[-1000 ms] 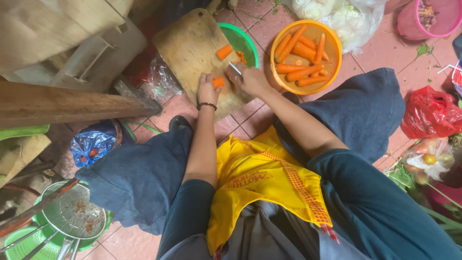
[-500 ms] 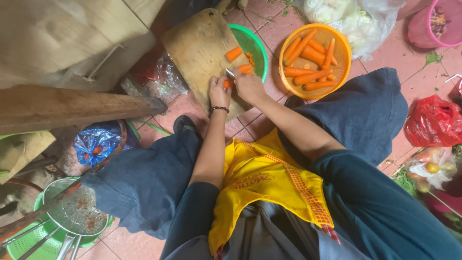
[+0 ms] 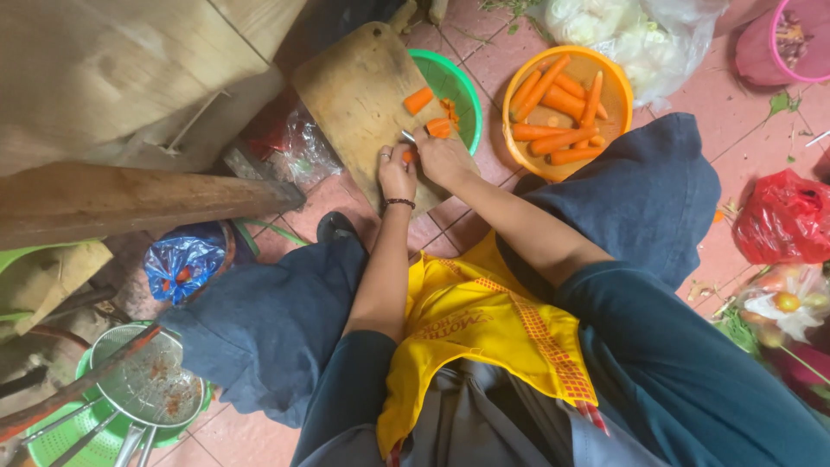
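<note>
A wooden cutting board [image 3: 359,95] lies on the tiled floor, its far edge over a green bowl [image 3: 458,82]. My left hand [image 3: 396,171] pins a small carrot piece [image 3: 408,156] to the board. My right hand [image 3: 443,157] grips a knife [image 3: 408,137] whose blade meets that piece. Cut carrot chunks [image 3: 418,100] lie farther up the board. An orange bowl [image 3: 605,130] to the right holds several peeled carrot sticks [image 3: 553,108].
My knees in dark trousers flank a yellow apron [image 3: 480,324]. Wooden planks [image 3: 130,199] lie left, with a blue bag [image 3: 181,259] and metal strainers [image 3: 143,385] in a green basket below. A red bag [image 3: 782,216], a pink bucket [image 3: 795,39] and a white bag [image 3: 622,26] sit right.
My view has shifted slightly, so the board and bowls sit farther right in the picture. Both hands stayed together on the board, working the knife through the small carrot piece.
</note>
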